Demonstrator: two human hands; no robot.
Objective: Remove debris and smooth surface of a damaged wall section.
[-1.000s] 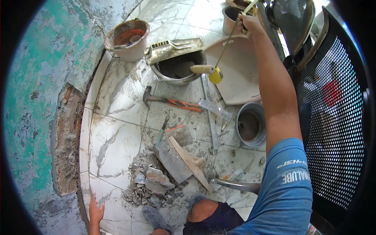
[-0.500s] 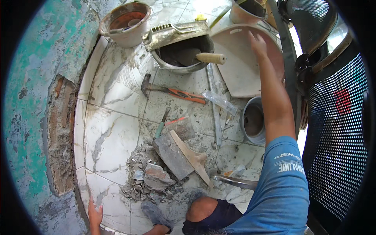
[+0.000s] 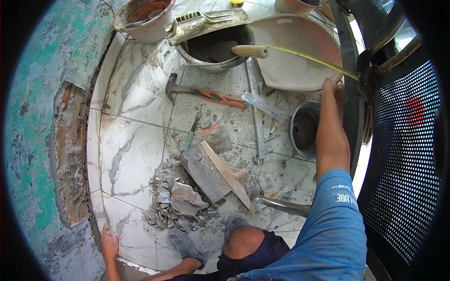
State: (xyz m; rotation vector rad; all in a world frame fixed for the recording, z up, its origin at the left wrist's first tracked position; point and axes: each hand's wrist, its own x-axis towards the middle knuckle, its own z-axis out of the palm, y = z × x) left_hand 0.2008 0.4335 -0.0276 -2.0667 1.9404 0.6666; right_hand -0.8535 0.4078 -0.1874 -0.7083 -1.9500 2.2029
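Note:
My right hand (image 3: 331, 89) reaches forward to the near right rim of a shallow pinkish-grey basin (image 3: 293, 70), its fingers closed at the rim and partly hidden. A yellow measuring tape (image 3: 309, 57) stretches across this basin, and a small yellow tape case (image 3: 237, 3) shows at the top edge. At the lower left, my left hand (image 3: 110, 244) rests by the foot of the wall on the edge tile, fingers apart and holding nothing visible. Beside my right forearm stands a grey bucket (image 3: 305, 131) with dark contents.
A hammer (image 3: 211, 97), chisel (image 3: 191, 133), metal bar (image 3: 258, 117) and wooden-handled float (image 3: 220, 175) lie near rubble (image 3: 187, 201). A dark mortar bucket (image 3: 215, 65) bears a notched trowel (image 3: 208, 25). The chipped wall (image 3: 72, 154) borders the left, a mesh chair (image 3: 403, 164) the right.
My right hand has come nearer, from over the basin to its near rim. The basin has shifted farther away, and the tape now crosses it. My left hand stays by the wall.

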